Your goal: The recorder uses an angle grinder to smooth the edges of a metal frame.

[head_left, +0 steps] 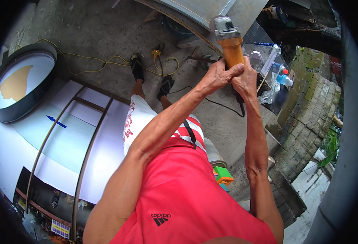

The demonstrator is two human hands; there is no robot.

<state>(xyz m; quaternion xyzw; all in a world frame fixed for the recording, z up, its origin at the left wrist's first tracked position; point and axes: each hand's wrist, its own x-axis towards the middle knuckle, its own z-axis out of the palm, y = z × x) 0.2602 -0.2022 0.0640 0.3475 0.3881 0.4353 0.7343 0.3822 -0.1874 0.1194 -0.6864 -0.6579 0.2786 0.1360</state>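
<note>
An angle grinder [232, 51] with an orange body and a grey metal head is held out in front of me, head pointing away. My left hand [217, 77] wraps its body from the left, the thumb side lying over toward the other hand. Closed around the handle end from the right is my right hand [245, 79]. The two hands touch each other. From the handle a black power cord [219, 105] loops down and back to the left. The grinder's head overlaps the edge of a large grey sheet-like panel [195, 14]; whether they touch I cannot tell.
A yellow extension cord [89, 72] crosses the concrete floor [93, 28] near my feet. To the left are a dark-rimmed oval piece [49, 87] and pale panels with metal bars [91, 140]. Bottles [284, 79] and clear plastic lie right, beside a block wall [303, 122].
</note>
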